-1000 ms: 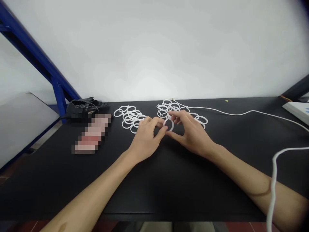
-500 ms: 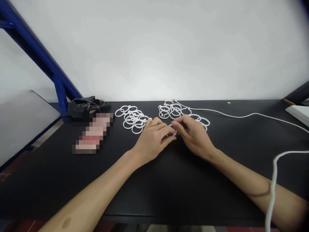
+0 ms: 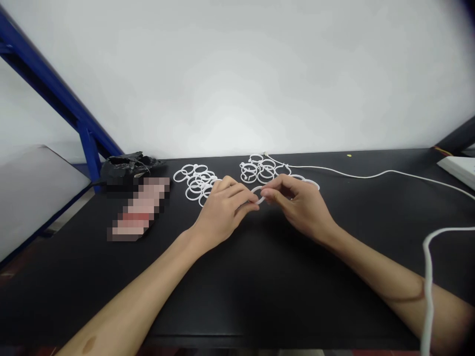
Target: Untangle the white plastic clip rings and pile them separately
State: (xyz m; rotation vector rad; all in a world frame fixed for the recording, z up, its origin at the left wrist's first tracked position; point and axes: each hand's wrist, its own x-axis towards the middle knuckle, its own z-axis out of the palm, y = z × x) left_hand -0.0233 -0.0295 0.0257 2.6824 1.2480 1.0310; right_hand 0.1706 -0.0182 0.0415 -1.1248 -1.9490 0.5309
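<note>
Between my two hands is a small white plastic ring (image 3: pixel 259 189), tilted up off the black table (image 3: pixel 260 277). My left hand (image 3: pixel 228 205) pinches its left side with thumb and fingertips. On the ring's right side, the thumb and forefinger of my right hand (image 3: pixel 299 202) are closed; fingers hide part of it. Behind my left hand lies a pile of white rings with small knobs (image 3: pixel 195 185), overlapping each other. Another cluster of similar rings (image 3: pixel 258 170) sits beyond my hands in the middle. A few more rings (image 3: pixel 312 184) show partly behind my right hand.
A crumpled black plastic bag (image 3: pixel 126 168) lies at the back left, beside a blurred-out pinkish item (image 3: pixel 143 207). A white cable (image 3: pixel 345 173) crosses the table's back right, and a thicker one (image 3: pixel 428 277) hangs over my right forearm. A blue metal frame (image 3: pixel 55 79) rises at left.
Both hands have drawn slightly apart, and the ring between them now shows more fully, raised and tilted. The whole view has shifted slightly.
</note>
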